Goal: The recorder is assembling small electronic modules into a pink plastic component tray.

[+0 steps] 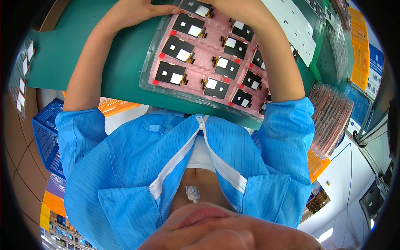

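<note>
A clear plastic tray (146,71) with a pink lining lies on the green work surface. In its pockets sit several flat black rectangular parts (170,71), each bearing white patches and a short gold-and-black ribbon tail. Small red tabs (161,55) mark the pocket edges. At the top edge of the picture, my left hand (135,11) reaches in from the left, its thumb stretched over the tray's left rim beside a black part. My right hand (237,9) arches over the tray's upper middle. The fingertips of the right hand and most left fingers are cut off by the frame.
White sheet (289,25) with dark marks lies right of the tray. A stack of clear trays (331,118) stands at the right, near an orange crate (359,48). Blue basket (46,135) sits low at the left; another filled tray (23,79) is at the far left.
</note>
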A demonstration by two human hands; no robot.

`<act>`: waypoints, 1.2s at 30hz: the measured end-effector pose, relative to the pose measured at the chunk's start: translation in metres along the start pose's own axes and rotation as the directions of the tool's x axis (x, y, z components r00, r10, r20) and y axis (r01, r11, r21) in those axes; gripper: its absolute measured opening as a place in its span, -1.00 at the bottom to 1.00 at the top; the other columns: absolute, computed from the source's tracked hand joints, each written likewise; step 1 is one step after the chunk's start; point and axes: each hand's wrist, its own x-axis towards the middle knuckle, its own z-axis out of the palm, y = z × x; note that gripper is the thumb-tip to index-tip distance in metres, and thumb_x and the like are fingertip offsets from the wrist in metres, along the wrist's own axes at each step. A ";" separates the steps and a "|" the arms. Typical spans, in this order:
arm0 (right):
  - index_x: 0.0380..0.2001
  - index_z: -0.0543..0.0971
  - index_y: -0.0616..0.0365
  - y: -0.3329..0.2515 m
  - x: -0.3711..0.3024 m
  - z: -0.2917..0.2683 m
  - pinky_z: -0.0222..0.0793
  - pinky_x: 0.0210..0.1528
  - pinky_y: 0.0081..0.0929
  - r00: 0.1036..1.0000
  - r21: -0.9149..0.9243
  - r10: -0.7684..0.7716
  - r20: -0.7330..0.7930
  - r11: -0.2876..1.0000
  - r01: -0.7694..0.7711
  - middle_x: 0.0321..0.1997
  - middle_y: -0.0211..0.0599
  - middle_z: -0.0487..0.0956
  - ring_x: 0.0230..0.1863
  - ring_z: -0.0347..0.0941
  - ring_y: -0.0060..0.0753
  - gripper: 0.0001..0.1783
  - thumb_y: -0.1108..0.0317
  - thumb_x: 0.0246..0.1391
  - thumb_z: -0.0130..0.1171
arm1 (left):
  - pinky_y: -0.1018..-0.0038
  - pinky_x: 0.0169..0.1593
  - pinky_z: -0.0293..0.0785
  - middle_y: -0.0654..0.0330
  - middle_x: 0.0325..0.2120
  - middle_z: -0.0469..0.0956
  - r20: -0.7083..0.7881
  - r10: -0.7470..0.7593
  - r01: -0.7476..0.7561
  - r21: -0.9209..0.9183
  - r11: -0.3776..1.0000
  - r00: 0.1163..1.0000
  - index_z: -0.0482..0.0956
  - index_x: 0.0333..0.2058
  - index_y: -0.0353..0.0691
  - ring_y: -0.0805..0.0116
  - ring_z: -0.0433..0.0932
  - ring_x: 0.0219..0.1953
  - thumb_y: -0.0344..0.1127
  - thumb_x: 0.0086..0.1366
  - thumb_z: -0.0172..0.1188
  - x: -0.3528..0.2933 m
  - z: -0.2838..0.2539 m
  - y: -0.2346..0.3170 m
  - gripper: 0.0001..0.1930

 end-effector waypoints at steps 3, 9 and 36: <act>-0.28 0.62 0.30 -0.001 -0.001 0.000 0.37 -0.37 -0.50 1.000 -0.024 -0.017 -0.012 1.000 0.016 -0.50 -0.37 0.58 -0.46 0.44 -0.56 -0.90 0.52 0.12 0.24 | 0.53 -0.12 0.37 0.29 -0.30 0.45 -0.002 0.010 -0.010 -0.019 1.000 1.000 0.65 -0.12 -0.25 0.46 0.42 -0.23 -0.50 0.06 0.47 0.000 0.001 -0.001 -0.63; -0.28 0.62 0.30 -0.001 -0.003 0.001 0.39 -0.35 -0.48 0.999 -0.016 -0.029 -0.014 0.999 0.029 -0.49 -0.34 0.59 -0.45 0.46 -0.53 -0.90 0.52 0.12 0.24 | 0.52 -0.12 0.38 0.28 -0.30 0.45 0.001 0.010 -0.010 0.018 1.000 1.000 0.65 -0.12 -0.26 0.45 0.43 -0.22 -0.49 0.05 0.48 0.000 0.000 0.001 -0.63; -0.31 0.62 0.26 0.006 -0.013 0.023 0.48 -0.22 -0.11 0.951 -0.314 -0.233 -0.201 0.935 0.163 -0.34 0.01 0.66 -0.29 0.61 0.07 -0.85 0.43 0.05 0.32 | 0.52 -0.14 0.37 0.29 -0.31 0.46 0.013 0.030 -0.030 0.002 1.000 0.999 0.67 -0.08 -0.21 0.46 0.42 -0.24 -0.44 0.08 0.49 -0.001 -0.003 0.000 -0.61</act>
